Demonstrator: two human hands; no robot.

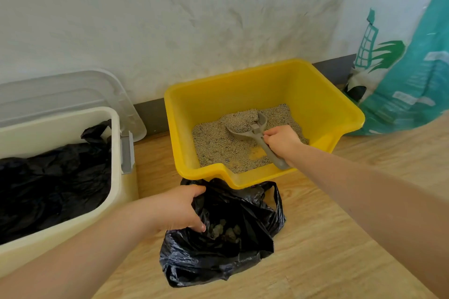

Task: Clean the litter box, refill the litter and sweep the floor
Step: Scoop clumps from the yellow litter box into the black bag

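Note:
A yellow litter box (315,104) stands on the wooden floor against the wall, with a shallow layer of grey-beige litter (218,145) in it. My right hand (281,139) grips the handle of a grey scoop (255,128), whose head lies in the litter with a heap of grains on it. Just in front of the box sits a black plastic bag (218,250), open, with several clumps inside. My left hand (179,209) holds the bag's left rim and keeps its mouth open.
A cream bin (116,177) lined with a black bag stands at the left, its clear lid (73,90) leaning on the wall behind. A large teal and white litter sack (408,75) leans at the right. Wooden floor (340,238) spreads in front.

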